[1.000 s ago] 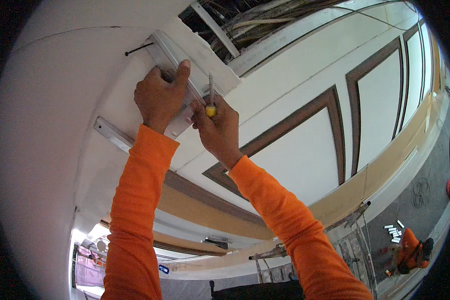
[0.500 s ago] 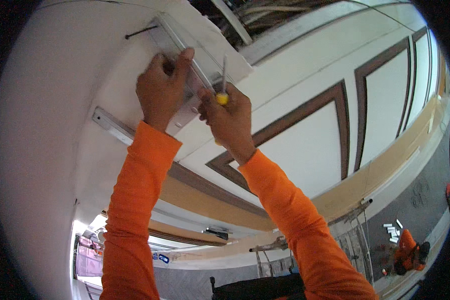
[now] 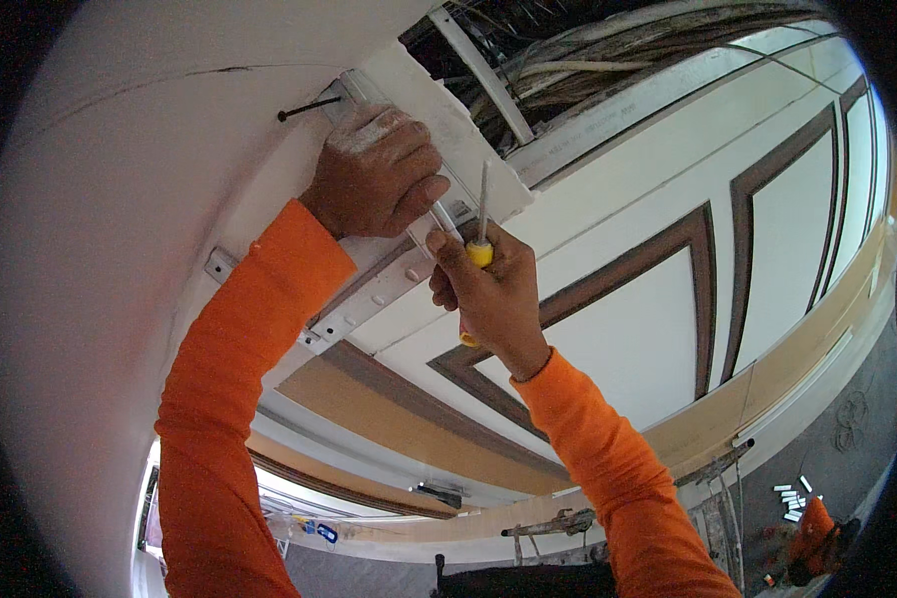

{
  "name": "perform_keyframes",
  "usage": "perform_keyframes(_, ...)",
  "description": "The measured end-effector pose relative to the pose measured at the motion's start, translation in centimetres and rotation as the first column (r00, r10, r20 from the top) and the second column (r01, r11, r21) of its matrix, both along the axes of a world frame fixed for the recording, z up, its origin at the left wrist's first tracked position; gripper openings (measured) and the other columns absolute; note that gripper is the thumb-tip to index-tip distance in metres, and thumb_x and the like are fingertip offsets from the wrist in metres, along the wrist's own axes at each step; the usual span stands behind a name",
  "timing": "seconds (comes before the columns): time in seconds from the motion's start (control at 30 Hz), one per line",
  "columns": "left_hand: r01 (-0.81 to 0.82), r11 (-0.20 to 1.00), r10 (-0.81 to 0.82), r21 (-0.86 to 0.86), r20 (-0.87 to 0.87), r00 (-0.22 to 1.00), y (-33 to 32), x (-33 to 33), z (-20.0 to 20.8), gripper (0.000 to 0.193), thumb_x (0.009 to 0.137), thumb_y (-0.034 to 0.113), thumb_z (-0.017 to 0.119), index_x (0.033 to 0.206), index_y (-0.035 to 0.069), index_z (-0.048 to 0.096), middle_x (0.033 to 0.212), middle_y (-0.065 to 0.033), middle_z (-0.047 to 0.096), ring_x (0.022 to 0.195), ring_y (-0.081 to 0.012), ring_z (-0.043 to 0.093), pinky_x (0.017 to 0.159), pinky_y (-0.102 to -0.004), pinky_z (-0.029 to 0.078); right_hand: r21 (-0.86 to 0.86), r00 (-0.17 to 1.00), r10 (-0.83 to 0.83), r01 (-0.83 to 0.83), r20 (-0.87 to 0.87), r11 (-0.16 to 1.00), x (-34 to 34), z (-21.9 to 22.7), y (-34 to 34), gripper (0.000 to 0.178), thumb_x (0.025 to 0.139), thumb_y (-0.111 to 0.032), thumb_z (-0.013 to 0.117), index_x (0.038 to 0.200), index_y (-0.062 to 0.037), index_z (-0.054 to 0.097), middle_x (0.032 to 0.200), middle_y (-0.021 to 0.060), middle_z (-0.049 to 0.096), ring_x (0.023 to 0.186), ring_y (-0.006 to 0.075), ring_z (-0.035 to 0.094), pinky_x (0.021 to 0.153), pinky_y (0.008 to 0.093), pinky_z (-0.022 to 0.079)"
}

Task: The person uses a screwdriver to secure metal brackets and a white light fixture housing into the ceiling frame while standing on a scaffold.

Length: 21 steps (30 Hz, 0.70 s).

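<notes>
Rolled over since half a second ago, my left grip [image 3: 381, 169] now shows the dusty back of its knuckles, where the thumb and curled fingers faced me before. It is closed over the narrow metal rail [image 3: 446, 219], thumb lying along it; the pads underneath are hidden from me. That rail slants down to the right along the white overhead panelwork, its lower end reaching my right grip [image 3: 490, 289].

My right grip is clamped on a screwdriver [image 3: 479, 253] with a yellow collar, its shaft pointing up and its handle running through my palm. My thumb rests just by the rail's end; I can't tell whether it presses on it.

Near my left knuckles, a long black screw [image 3: 309, 108] sticks out from the rail's upper end. Below my wrists runs a pale perforated strip [image 3: 374, 299]. Above and to the right, cables [image 3: 608, 70] fill an opening, and brown-trimmed panels [image 3: 608, 329] line the surface beside me. Far below, short white pieces [image 3: 791, 503] lie on the floor [image 3: 812, 448].
</notes>
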State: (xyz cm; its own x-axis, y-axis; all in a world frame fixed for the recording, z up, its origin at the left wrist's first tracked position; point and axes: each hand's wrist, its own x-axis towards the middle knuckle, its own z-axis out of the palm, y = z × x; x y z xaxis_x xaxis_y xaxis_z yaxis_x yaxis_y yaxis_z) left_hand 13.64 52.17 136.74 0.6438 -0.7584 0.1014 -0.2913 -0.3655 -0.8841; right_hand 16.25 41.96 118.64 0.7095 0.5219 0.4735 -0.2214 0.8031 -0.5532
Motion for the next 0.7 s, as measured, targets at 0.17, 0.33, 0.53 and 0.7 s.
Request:
perform_keyframes(0.17,0.083,0.996,-0.081,-0.023,0.066,0.995,0.6,-0.1,0.0,0.022,0.085,0.032,0.068,0.082,0.011,0.064,0.091,-0.0086,0.062,0.086,-0.0333,0.063,0.082,-0.0493,0.05,0.052,0.999,-0.008,0.01,-0.043,0.999,-0.4,0.5,0.5,0.027,0.097,-0.024,0.068,0.087,-0.0005,0.059,0.062,0.0033,0.06,0.051,0.0091,0.057,0.045,0.0257,0.046)
perform_keyframes(0.33,0.066,0.998,-0.067,-0.021,-0.044,0.997,-0.4,0.5,0.8,0.019,0.082,0.028,0.069,0.081,0.011,0.063,0.084,-0.0083,0.056,0.078,-0.0312,0.059,0.074,-0.049,0.049,-0.006,0.991,-0.115,0.115,-0.062,0.993,-0.4,0.7,0.6,0.03,0.096,-0.025,0.069,0.085,0.0005,0.06,0.06,0.0058,0.061,0.051,0.0102,0.059,0.045,0.0273,0.047)
perform_keyframes(0.53,0.059,0.998,-0.06,-0.018,-0.021,0.998,-0.3,0.5,0.7,0.02,0.082,0.028,0.07,0.08,0.01,0.062,0.079,-0.0094,0.052,0.073,-0.0304,0.056,0.066,-0.0458,0.047,-0.062,0.986,-0.161,0.163,0.038,0.985,0.1,0.3,0.5,0.033,0.095,-0.028,0.07,0.082,0.0015,0.062,0.059,0.0068,0.063,0.051,0.0108,0.06,0.047,0.0288,0.048)
perform_keyframes(0.7,0.061,0.998,-0.062,-0.029,-0.019,0.998,-0.1,0.6,0.8,0.021,0.084,0.028,0.068,0.079,0.009,0.061,0.079,-0.0094,0.051,0.071,-0.0304,0.055,0.063,-0.0458,0.045,-0.086,0.968,-0.241,0.247,0.066,0.965,-0.1,-1.5,1.0,0.032,0.095,-0.029,0.07,0.085,0.0006,0.063,0.062,0.0052,0.063,0.051,0.01,0.06,0.047,0.0273,0.049)
